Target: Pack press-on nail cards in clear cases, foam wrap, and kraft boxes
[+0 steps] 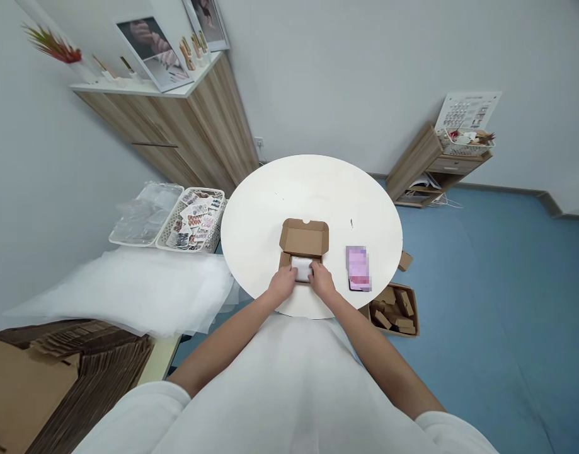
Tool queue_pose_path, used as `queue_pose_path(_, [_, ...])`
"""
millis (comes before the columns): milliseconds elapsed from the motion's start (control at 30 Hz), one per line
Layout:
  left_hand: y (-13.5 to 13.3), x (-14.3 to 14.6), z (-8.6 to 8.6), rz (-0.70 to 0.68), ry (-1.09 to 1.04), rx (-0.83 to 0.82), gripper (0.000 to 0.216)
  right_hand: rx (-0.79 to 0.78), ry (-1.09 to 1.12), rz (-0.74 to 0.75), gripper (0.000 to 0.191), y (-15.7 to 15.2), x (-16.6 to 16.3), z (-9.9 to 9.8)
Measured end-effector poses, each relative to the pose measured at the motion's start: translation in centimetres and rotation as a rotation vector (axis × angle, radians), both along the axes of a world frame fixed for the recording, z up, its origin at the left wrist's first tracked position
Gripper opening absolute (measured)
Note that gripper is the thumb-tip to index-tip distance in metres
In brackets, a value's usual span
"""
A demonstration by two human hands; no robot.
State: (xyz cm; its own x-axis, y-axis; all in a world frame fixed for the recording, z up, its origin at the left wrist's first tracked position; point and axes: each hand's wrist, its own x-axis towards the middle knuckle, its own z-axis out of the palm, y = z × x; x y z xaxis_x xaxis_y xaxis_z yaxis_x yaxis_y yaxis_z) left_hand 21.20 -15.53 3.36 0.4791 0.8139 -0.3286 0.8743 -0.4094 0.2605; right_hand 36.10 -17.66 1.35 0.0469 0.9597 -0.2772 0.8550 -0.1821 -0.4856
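A small brown cardboard box (304, 241) stands on the white round table with its lid folded back, away from me. Inside its lower part lies a flat white packet (302, 269), apparently wrapped in thin sheet. My left hand (283, 283) grips the packet's left end, thumb along its edge, at the box's left side. At the opposite end my right hand (321, 280) has its fingers bent around the packet. Both hands cover the box's front corners, so I cannot see what lies beneath the packet.
A phone-like thing (358, 268), partly pixelated, lies on the table (251, 214) to the right. White baskets (189, 247) with printed sheets and clear bags, thin white sheets (142, 290) and stacked flat cardboard (104, 378) are at left. A carton of small boxes (414, 309) sits on the floor.
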Motion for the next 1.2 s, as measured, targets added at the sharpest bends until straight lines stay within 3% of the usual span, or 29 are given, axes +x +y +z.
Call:
queue_pose_path(133, [-1.1, -1.0, 0.0, -0.131, 0.028, 0.165, 0.035, -0.054, -0.110, 0.111, 0.017, 0.0, 0.4, 0.1])
queue_pose_path(300, [-2.3, -1.4, -0.6, -0.191, 0.037, 0.187, 0.062, -0.026, -0.100, 0.199, 0.010, -0.4, 1.4, 0.6])
queue_pose_path(400, [-2.7, -0.9, -0.8, -0.138, 0.038, 0.226, 0.064, -0.021, -0.106, 0.222, 0.010, -0.6, 1.6, 0.8])
queue_pose_path(533, [-3.1, -0.8, -0.6, 0.065, 0.063, 0.287, 0.057, -0.022, -0.109, 0.241, 0.012, -0.9, 1.7, 0.7])
queue_pose_path(700, [-3.9, -1.8, -1.2, 0.247, 0.162, 0.122, 0.052, -0.027, -0.078, 0.255, 0.012, -1.1, 1.8, 0.4])
queue_pose_path(833, [-3.9, -2.1, -2.2, 0.224, 0.149, 0.008, 0.052, -0.025, -0.050, 0.248, 0.014, -1.5, 1.4, 0.1])
queue_pose_path(1067, [-2.1, -3.1, -2.7, 0.140, 0.025, 0.031, 0.064, -0.055, -0.027, 0.257, 0.013, -1.9, 0.1, 0.2])
queue_pose_path(1200, [-2.9, -3.3, -2.4, 0.128, -0.028, 0.094, 0.073, -0.059, -0.028, 0.250, 0.013, -1.8, 0.0, 0.3])
